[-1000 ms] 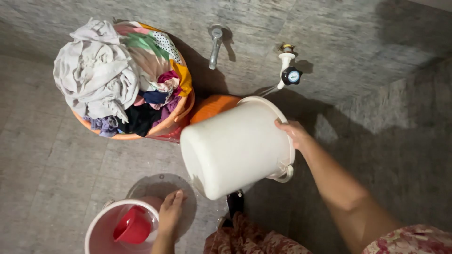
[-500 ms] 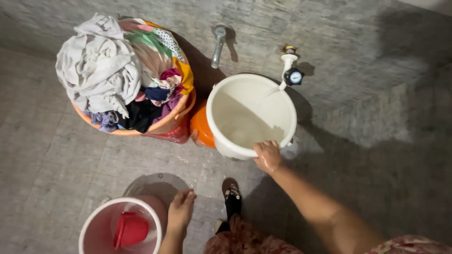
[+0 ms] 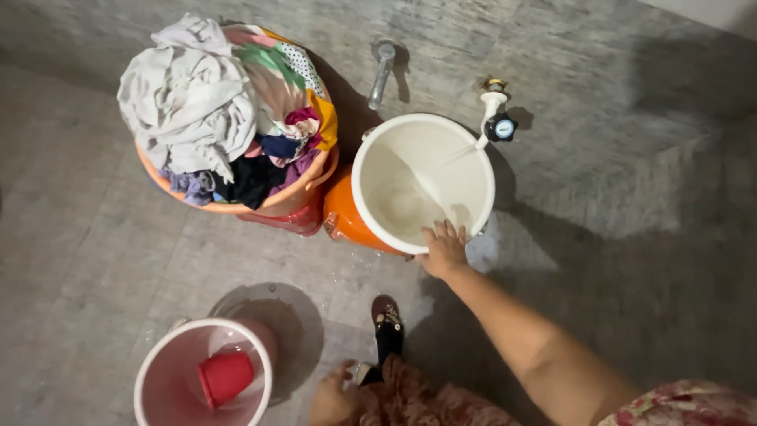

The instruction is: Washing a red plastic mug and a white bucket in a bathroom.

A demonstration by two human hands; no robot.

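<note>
At the near rim of the white bucket (image 3: 422,181) rests the right hand (image 3: 443,251), fingers spread flat over the edge, gripping nothing firmly. Water from a small tap (image 3: 497,118) beyond the hand runs into the bucket, which stands on the grey floor (image 3: 95,260) against an orange tub (image 3: 343,217). To the left of that hand, a basket (image 3: 292,201) is heaped with clothes (image 3: 213,110). The left hand (image 3: 335,398) hangs low near the skirt, loosely curled, empty as far as shows. Left of it sits a pink bucket (image 3: 203,379) holding a red mug (image 3: 226,376).
</note>
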